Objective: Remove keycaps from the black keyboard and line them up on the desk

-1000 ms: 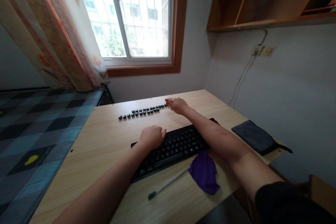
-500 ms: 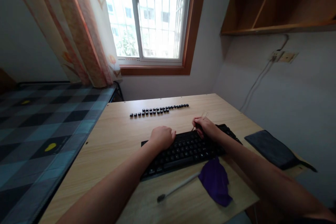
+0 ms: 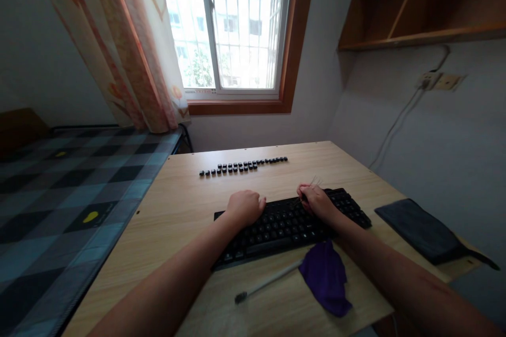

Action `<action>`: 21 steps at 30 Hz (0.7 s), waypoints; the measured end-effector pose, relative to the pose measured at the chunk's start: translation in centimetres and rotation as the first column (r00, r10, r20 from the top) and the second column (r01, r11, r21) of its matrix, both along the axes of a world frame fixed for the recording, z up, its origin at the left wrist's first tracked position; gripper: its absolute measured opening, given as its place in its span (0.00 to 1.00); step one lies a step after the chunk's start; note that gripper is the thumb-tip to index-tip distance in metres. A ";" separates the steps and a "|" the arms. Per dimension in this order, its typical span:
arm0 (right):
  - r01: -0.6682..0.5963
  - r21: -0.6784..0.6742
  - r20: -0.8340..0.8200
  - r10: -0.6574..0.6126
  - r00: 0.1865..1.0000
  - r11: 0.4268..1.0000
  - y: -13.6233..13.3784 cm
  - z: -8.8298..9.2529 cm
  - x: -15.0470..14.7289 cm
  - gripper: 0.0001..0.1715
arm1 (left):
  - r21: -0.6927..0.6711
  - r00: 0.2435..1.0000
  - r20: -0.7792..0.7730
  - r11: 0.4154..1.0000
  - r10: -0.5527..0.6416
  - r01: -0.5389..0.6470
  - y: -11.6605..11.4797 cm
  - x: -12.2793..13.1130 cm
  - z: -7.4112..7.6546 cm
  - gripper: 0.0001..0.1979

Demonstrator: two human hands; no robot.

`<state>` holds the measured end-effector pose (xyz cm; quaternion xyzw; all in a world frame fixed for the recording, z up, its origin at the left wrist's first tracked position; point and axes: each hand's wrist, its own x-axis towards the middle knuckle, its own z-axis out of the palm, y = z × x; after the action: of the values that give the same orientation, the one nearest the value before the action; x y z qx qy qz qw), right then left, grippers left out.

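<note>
Behind the keyboard [image 3: 282, 233]: loose keys [image 3: 241, 169] in two rows, too small to count surely. Before it: one brush [image 3: 272, 278], one purple cloth [image 3: 326, 279]. To its right: one dark pouch [image 3: 419, 230], contents not visible. Right hand [image 3: 315, 200], forearm slanting across the keyboard's right part, pinches one thin wire tool [image 3: 315, 181] at its back edge. Left hand [image 3: 245, 207] lies knuckles-up on its back left part, fingers curled; grip cannot be told.
</note>
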<state>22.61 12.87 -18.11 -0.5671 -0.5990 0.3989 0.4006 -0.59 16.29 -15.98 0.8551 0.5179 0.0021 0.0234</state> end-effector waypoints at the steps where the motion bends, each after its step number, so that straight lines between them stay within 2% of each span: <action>1: -0.004 0.015 0.025 0.004 1.000 1.000 0.0 0.1 0.0 0.14 | 0.001 1.000 -0.001 1.000 -0.001 0.001 0.0 0.0 0.0 0.27; 6: -0.024 0.181 0.168 -0.007 0.986 0.983 -0.7 0.2 -0.5 0.16 | -0.013 1.000 -0.002 1.000 0.002 -0.002 -0.1 0.0 0.2 0.27; 11: -0.139 0.389 0.365 -0.014 0.931 0.911 -2.3 0.2 -1.1 0.17 | 0.000 1.000 -0.005 1.000 -0.005 0.005 0.0 0.1 -0.1 0.27; 13: -0.145 0.412 0.358 -0.014 0.933 0.900 -2.5 0.2 -1.3 0.16 | 0.008 1.000 -0.009 1.000 -0.007 0.007 0.2 0.1 -0.2 0.28; 15: -0.074 0.375 0.231 -0.016 0.973 0.924 -2.3 0.1 -1.3 0.15 | 0.007 1.000 -0.010 1.000 -0.009 0.009 0.3 0.0 -0.4 0.28; 17: 0.025 0.222 -0.055 -0.013 0.998 0.975 -1.7 0.1 -1.1 0.14 | 0.008 1.000 -0.010 1.000 -0.016 0.016 0.4 0.0 -0.3 0.28; 19: 0.053 0.010 -0.371 -0.046 0.928 0.999 -0.9 0.2 -0.6 0.12 | 0.021 1.000 -0.016 0.999 -0.027 0.027 0.5 0.1 -0.2 0.28; 21: 0.034 -0.102 -0.502 -0.081 0.861 0.994 0.3 0.8 0.3 0.10 | 0.033 0.999 -0.025 0.999 -0.036 0.037 0.6 0.1 -0.1 0.28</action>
<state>22.95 13.15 -17.34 -0.4777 -0.4378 0.5476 0.5294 -0.45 16.88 -16.05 0.8648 0.5022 -0.0003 0.0028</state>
